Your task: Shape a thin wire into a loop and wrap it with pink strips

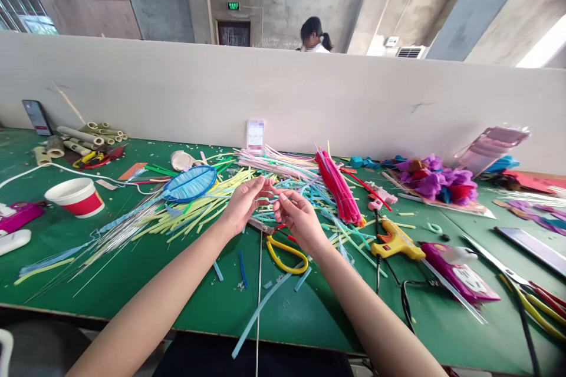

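My left hand (246,203) and my right hand (300,219) meet above the middle of the green table, both with fingers pinched together. A thin pale wire (259,283) hangs from beside my left fingertips and runs down past the table's front edge. Between the right thumb and fingers something very small is pinched; I cannot make it out. Just under my right hand lies a tool with yellow loop handles (287,256), partly hidden. A light-blue fuzzy strip (260,309) extends to the front edge, near short blue pieces (243,270).
Yellow-green strips (194,206), a blue oval frame (191,184) and a pink-red bundle (338,188) lie around. Left stands a paper cup (76,197). Right are a yellow glue gun (398,240) with cords, scissors (508,271) and purple flowers (431,177). A white partition (283,94) rises behind.
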`<state>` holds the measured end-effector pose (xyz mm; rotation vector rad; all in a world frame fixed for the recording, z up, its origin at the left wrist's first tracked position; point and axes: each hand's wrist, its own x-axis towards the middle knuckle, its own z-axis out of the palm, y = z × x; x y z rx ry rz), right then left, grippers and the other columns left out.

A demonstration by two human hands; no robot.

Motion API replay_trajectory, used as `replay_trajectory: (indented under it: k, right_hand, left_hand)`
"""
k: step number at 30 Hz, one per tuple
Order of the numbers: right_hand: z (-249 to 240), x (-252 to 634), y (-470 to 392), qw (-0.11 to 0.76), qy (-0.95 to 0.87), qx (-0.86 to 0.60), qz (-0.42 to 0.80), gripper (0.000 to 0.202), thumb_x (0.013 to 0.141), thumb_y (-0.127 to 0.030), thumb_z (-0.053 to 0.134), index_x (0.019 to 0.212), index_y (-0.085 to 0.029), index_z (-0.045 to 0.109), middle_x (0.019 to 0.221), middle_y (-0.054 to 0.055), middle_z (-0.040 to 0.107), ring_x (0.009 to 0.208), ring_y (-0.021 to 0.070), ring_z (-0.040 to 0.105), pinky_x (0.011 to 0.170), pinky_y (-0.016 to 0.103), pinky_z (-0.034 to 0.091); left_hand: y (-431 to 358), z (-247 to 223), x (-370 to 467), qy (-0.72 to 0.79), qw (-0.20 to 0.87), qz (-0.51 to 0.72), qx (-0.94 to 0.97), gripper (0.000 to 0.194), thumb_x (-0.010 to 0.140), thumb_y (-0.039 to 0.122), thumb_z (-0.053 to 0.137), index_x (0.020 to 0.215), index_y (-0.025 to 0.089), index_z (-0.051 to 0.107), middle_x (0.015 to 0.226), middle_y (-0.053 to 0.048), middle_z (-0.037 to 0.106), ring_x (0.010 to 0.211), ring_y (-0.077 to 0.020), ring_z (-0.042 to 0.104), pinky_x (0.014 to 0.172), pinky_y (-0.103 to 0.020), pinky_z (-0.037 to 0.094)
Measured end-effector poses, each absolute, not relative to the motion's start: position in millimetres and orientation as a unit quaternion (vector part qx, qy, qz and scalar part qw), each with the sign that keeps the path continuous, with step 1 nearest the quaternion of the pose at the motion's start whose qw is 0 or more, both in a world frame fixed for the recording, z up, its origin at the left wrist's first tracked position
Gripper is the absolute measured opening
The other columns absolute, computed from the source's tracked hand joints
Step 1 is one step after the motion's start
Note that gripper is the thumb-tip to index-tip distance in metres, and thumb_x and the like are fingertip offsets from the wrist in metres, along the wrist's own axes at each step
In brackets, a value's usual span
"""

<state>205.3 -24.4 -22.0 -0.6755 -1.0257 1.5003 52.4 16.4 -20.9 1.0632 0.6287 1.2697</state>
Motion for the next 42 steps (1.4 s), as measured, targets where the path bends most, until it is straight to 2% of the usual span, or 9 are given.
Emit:
replay_trajectory:
  k: [3,8,15,21,25,27,32,37,42]
  right_hand:
    - [-21,209,-21,0.604,-0.412,-0.276,0.624,0.026,0.078,-0.039,0.078,0.097,-0.022,0.07,0.069,-0.004,0.063,0.057,0.0052,0.055,0.055,0.015,0.047]
    - [-21,217,-15,0.648,-0.378,-0.27,0.603,0.027,0.078,-0.037,0.079,0.1,-0.024,0.07,0.071,-0.005,0.062,0.06,0.0045,0.056,0.058,0.014,0.05]
    - [-24,219,-13,0.647,-0.375,-0.307,0.589,0.031,0.075,-0.039,0.08,0.1,-0.023,0.07,0.08,-0.002,0.069,0.066,0.0087,0.065,0.053,0.016,0.051]
    - [-24,217,-15,0.639,-0.402,-0.354,0.553,0.036,0.076,-0.045,0.077,0.102,-0.023,0.067,0.082,0.0,0.071,0.069,0.0119,0.068,0.058,0.02,0.054]
    - [-24,211,-17,0.619,-0.432,-0.405,0.516,0.039,0.074,-0.049,0.078,0.096,-0.018,0.066,0.075,0.003,0.071,0.068,0.0162,0.068,0.056,0.024,0.055]
    - [-26,208,-17,0.614,-0.439,-0.427,0.498,0.043,0.073,-0.051,0.078,0.096,-0.017,0.065,0.078,0.004,0.071,0.065,0.0172,0.067,0.051,0.026,0.053]
    - [-28,212,-13,0.666,-0.41,-0.46,0.42,0.053,0.076,-0.053,0.073,0.115,-0.023,0.052,0.096,0.002,0.066,0.069,0.0142,0.065,0.05,0.024,0.051]
    - [-24,220,-10,0.684,-0.427,-0.45,0.384,0.041,0.081,-0.054,0.067,0.103,-0.021,0.059,0.083,0.001,0.066,0.062,0.0121,0.059,0.05,0.023,0.045]
    - [-22,221,-11,0.683,-0.449,-0.452,0.358,0.042,0.081,-0.057,0.065,0.103,-0.02,0.061,0.079,0.001,0.068,0.061,0.0139,0.058,0.051,0.026,0.043]
  left_hand:
    - [15,-23,52,0.284,0.632,0.534,0.485,0.046,0.084,0.058,0.066,0.093,0.015,0.076,0.085,-0.008,0.073,0.077,-0.0169,0.066,0.067,-0.027,0.052]
    - [11,-24,53,0.301,0.602,0.519,0.526,0.034,0.077,0.047,0.077,0.083,0.014,0.077,0.079,-0.006,0.072,0.073,-0.0155,0.062,0.063,-0.024,0.047]
    - [10,-23,55,0.304,0.582,0.528,0.539,0.025,0.073,0.038,0.083,0.081,0.015,0.078,0.072,-0.003,0.071,0.07,-0.0156,0.062,0.059,-0.024,0.045]
    - [12,-26,54,0.273,0.623,0.528,0.508,0.026,0.075,0.036,0.082,0.092,0.016,0.078,0.086,-0.007,0.074,0.085,-0.0181,0.067,0.073,-0.026,0.052]
    - [14,-25,51,0.254,0.651,0.534,0.476,0.028,0.072,0.035,0.084,0.09,0.015,0.078,0.081,-0.005,0.072,0.078,-0.0157,0.067,0.072,-0.026,0.055]
    - [17,-26,50,0.251,0.659,0.54,0.46,0.029,0.072,0.035,0.085,0.091,0.015,0.078,0.079,-0.004,0.071,0.076,-0.014,0.066,0.07,-0.024,0.055]
    - [20,-29,48,0.25,0.675,0.547,0.427,0.031,0.072,0.038,0.084,0.089,0.014,0.076,0.073,-0.002,0.068,0.068,-0.0114,0.064,0.062,-0.021,0.056]
    - [19,-27,48,0.251,0.683,0.55,0.411,0.029,0.071,0.038,0.085,0.081,0.013,0.073,0.066,0.001,0.063,0.061,-0.0094,0.06,0.057,-0.02,0.054]
    - [21,-26,47,0.242,0.687,0.559,0.396,0.029,0.073,0.038,0.084,0.074,0.013,0.069,0.059,0.004,0.056,0.054,-0.0062,0.053,0.054,-0.018,0.051]
